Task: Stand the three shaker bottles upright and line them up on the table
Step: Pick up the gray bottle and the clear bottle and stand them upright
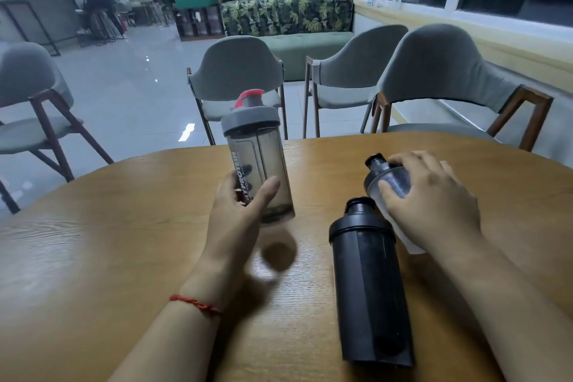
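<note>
Now my left hand (240, 211) grips the smoky bottle (259, 161) above the table (124, 242); I should lower it flat-bottomed, while my right hand (431, 198) clasps the frosted bottle (391, 180) beside the black bottle (370, 288).

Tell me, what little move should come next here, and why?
Probably lower the smoky grey bottle with the red cap straight down onto the wooden table. The left hand holds it nearly upright but lifted, its shadow showing below. The right hand only rests on the frosted bottle, which lies tilted, and the black bottle looks to be lying down too.
</note>
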`<action>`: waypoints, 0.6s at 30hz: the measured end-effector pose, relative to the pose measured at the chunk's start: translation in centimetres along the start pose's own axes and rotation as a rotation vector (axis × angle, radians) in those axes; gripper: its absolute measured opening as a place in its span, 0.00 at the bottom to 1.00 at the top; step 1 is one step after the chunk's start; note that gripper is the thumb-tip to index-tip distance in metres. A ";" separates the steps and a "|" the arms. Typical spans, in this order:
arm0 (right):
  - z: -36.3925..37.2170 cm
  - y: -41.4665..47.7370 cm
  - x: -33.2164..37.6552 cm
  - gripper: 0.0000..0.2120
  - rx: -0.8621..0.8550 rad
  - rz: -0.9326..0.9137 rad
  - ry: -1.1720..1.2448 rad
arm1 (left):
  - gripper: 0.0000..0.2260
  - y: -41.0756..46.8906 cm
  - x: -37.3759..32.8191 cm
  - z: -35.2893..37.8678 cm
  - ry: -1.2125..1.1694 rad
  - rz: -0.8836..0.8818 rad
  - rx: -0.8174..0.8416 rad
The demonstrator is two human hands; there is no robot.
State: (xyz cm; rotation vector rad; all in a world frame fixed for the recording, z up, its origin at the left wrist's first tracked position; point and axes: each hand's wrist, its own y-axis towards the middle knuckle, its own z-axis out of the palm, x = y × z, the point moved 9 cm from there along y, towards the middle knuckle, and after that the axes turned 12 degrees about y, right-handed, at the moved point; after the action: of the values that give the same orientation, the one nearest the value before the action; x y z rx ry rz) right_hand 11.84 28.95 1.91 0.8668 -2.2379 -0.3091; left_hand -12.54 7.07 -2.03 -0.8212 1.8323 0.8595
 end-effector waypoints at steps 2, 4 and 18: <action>0.1 0.2 -0.2 0.23 0.018 0.031 0.002 | 0.33 0.6 0.6 -0.6 0.126 0.025 -0.047; 0.3 0.3 -0.8 0.28 0.050 0.088 -0.018 | 0.33 0.9 0.8 -0.9 0.169 0.049 -0.059; 1.1 0.2 -3.9 0.44 0.247 0.316 0.003 | 0.42 1.0 1.4 0.0 0.299 0.056 -0.023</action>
State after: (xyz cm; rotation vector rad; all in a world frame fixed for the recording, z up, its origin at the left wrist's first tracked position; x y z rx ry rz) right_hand 13.05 31.67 -0.88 0.6193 -2.3986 0.1181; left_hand -13.86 7.40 -3.07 -0.9578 2.1170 0.8285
